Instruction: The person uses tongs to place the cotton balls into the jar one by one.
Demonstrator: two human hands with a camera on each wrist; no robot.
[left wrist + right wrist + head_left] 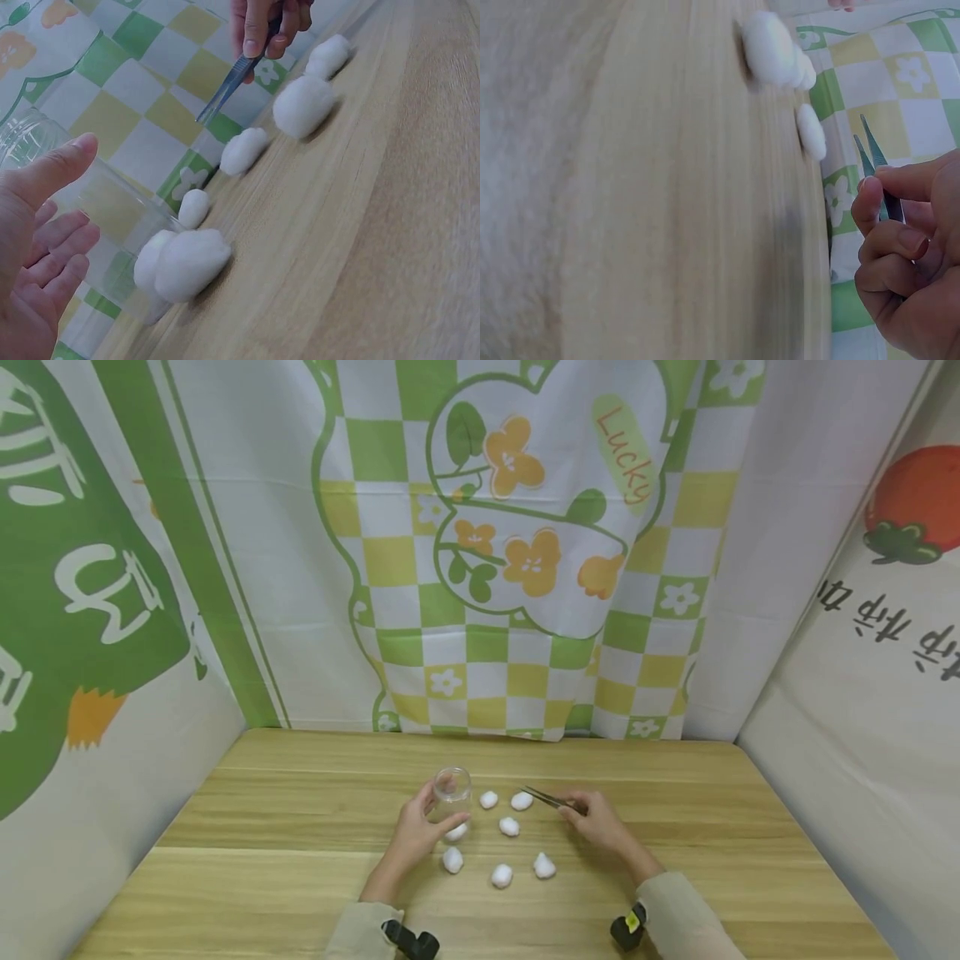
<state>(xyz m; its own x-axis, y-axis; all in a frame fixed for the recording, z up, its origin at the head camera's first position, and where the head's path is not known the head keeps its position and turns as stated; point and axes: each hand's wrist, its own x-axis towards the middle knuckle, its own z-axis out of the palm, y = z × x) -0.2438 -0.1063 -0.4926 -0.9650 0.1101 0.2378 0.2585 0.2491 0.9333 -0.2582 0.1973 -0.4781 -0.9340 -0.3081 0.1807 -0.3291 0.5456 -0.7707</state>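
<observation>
In the head view my left hand holds a clear jar upright, thumb on the near side. Its round rim faces up. A cotton ball shows by the jar's base, partly hidden by the thumb; I cannot tell whether it lies inside or beside it. My right hand pinches metal tweezers, which point left with their tips apart. Those tips are over or beside a cotton ball, with nothing visibly gripped in the right wrist view. Other cotton balls lie loosely spread between the hands.
The wooden table ends at a hanging checkered cloth behind. Printed cloths also hang at the left and right sides. Nearer the front edge lie more cotton balls. A black wrist camera sits on the left sleeve, another on the right.
</observation>
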